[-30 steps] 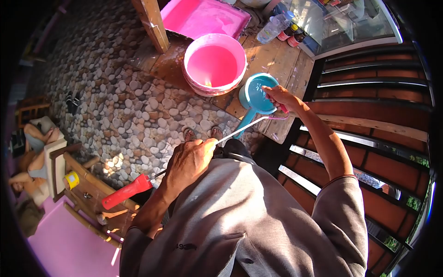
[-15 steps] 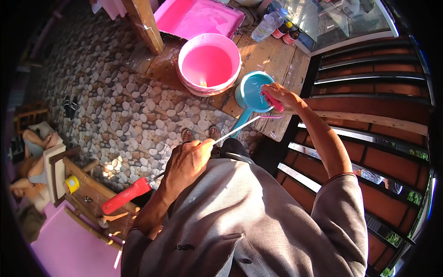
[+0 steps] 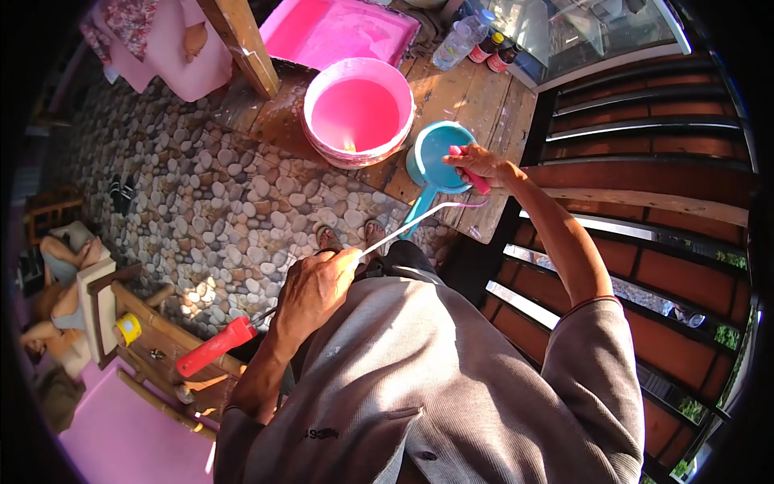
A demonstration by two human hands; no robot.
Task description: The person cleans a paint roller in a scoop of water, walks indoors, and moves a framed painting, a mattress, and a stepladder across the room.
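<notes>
My left hand (image 3: 313, 294) is closed around the white metal rod of a paint roller (image 3: 411, 226), in front of my shirt. The roller's red handle (image 3: 214, 348) sticks out to the lower left. My right hand (image 3: 484, 164) grips the pink roller sleeve (image 3: 477, 181) at the rod's far end, and some of the sleeve is hidden by the fingers. This hand is over the right rim of a blue dipper (image 3: 418, 168), which holds liquid and has its handle pointing toward me. Left of the dipper stands a bucket of pink paint (image 3: 310, 133).
A pink-stained paint tray (image 3: 355, 28) lies behind the bucket on the wooden platform (image 3: 439, 89). Bottles (image 3: 458, 44) stand near a glass case (image 3: 588, 48). Slatted railing (image 3: 645, 176) runs along my right. Another person (image 3: 193, 48) is at upper left, and someone else sits at far left.
My right hand has moved slightly left over the dipper with the sleeve, and my left hand has shifted slightly left too. More of a person now shows at the upper left.
</notes>
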